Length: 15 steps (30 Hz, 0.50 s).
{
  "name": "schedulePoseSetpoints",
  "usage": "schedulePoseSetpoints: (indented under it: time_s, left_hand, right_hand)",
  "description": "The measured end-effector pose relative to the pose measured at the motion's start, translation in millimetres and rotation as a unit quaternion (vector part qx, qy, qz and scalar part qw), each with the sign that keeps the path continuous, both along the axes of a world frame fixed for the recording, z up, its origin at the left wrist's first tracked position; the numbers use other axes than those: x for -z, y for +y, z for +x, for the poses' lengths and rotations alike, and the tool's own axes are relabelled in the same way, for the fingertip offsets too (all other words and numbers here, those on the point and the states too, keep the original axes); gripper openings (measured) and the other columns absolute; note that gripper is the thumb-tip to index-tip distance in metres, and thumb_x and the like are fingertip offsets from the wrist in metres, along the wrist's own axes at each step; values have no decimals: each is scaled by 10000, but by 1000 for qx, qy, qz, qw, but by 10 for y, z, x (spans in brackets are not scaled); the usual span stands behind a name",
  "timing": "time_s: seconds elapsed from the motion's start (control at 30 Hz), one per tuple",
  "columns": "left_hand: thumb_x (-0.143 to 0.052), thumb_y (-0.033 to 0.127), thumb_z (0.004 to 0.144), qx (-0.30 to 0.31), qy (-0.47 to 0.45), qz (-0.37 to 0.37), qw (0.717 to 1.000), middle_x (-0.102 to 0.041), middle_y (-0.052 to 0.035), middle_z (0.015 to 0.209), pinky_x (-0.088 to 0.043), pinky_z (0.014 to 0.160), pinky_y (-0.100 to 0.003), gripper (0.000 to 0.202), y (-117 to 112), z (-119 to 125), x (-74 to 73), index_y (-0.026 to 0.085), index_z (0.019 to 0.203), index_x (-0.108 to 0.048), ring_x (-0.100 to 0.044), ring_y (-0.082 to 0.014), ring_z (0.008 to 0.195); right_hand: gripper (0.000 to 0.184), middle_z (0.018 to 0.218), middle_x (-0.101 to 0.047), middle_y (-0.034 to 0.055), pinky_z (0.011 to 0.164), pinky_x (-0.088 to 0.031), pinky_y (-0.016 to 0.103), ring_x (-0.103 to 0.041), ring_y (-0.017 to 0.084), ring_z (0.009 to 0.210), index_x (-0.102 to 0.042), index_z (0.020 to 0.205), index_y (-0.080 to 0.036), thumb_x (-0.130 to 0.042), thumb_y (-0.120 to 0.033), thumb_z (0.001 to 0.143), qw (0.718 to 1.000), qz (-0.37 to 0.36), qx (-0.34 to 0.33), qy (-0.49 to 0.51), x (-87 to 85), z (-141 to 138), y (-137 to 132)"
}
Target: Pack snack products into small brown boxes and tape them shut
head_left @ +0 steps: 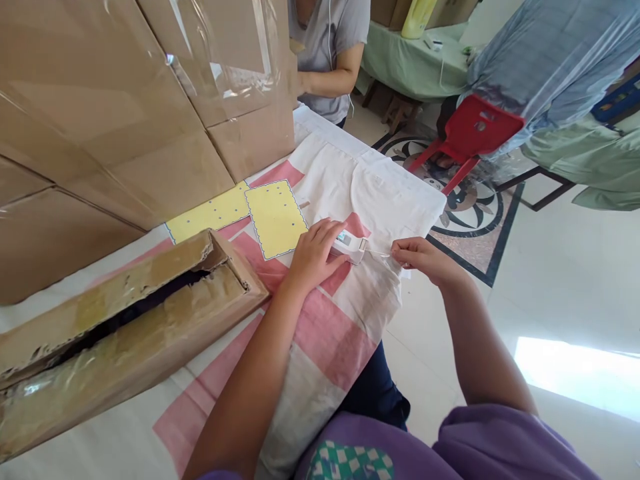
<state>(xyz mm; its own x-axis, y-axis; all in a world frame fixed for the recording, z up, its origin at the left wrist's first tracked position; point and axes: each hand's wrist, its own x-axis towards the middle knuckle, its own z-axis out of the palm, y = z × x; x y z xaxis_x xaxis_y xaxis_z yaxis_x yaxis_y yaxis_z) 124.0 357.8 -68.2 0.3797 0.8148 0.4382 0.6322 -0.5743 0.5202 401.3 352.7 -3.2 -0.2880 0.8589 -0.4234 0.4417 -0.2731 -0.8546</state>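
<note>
My left hand [316, 252] is wrapped round a small white tape dispenser [355, 247] on the cloth-covered table, with a bluish-grey patch showing on its top. From its right end a thin pale strip of tape [378, 253] runs out to my right hand [421, 257]. The fingertips of that hand pinch the strip's end near the table's edge. Just left of the dispenser lies a yellow card [277, 220] with a scalloped blue-and-white border and small dots. A second yellow piece [207, 213] of the same pattern lies beyond it, partly covered by the card.
A long, torn-open cardboard box [165, 327] takes up the table's left side. Large taped cartons [100, 113] are stacked behind it. Across the table sits a person in a grey shirt [350, 27]. A red chair [483, 127] stands on the floor to the right.
</note>
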Motion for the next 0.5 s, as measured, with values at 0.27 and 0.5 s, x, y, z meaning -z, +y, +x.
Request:
schedulePoseSetpoints:
  time_s: [0.27, 0.5]
  left_hand:
    - [-737, 362, 938, 2, -13, 14, 1000, -590, -123, 1518, -450, 1140, -455, 694, -4, 0, 20, 240, 1543, -420, -481, -306, 1477]
    - [-782, 352, 903, -6, -49, -7, 999, -602, -128, 1496, -478, 1103, -477, 846, 9, 13, 54, 271, 1598, -307, -520, -320, 1406]
  right_hand:
    - [321, 704, -332, -46, 641, -237, 306, -305, 130, 681, -474, 691, -214, -601, -438, 882, 992, -8, -104, -74, 115, 2, 50]
    - [270, 741, -389, -23, 683, -305, 328, -368, 162, 716, -425, 710, -231, -531, -417, 874, 972, 49, -154, -173, 139, -52, 66]
